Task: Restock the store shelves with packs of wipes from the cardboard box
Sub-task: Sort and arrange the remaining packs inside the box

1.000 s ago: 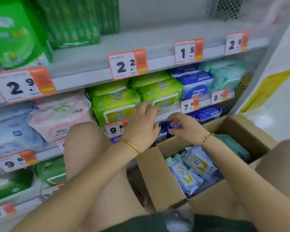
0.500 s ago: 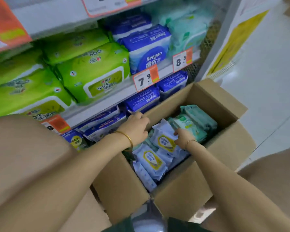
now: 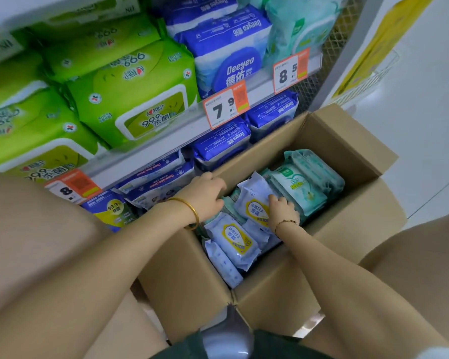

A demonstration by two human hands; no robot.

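An open cardboard box [image 3: 335, 141] stands on the floor against the shelves. It holds pale blue wipe packs with yellow labels [image 3: 233, 239] and teal packs [image 3: 298, 187]. My right hand [image 3: 283, 212] is inside the box, and its fingers curl over the edge of an upright pale blue pack [image 3: 252, 200]. My left hand [image 3: 205, 194] reaches into the box's far left corner with bent fingers. What those fingers touch is hidden. The lowest shelf behind the box carries dark blue packs [image 3: 223, 141].
The shelf rail [image 3: 166, 143] carries orange price tags [image 3: 226, 107]. Above it stand large green packs [image 3: 130, 99], blue Deeyeo packs [image 3: 226, 50] and pale teal packs [image 3: 296, 29]. My knees flank the box. White floor [image 3: 420, 125] lies to the right.
Both hands have come down from the shelf front into the box. My right hand has closed on the upright pale blue pack, and the view has tilted down.
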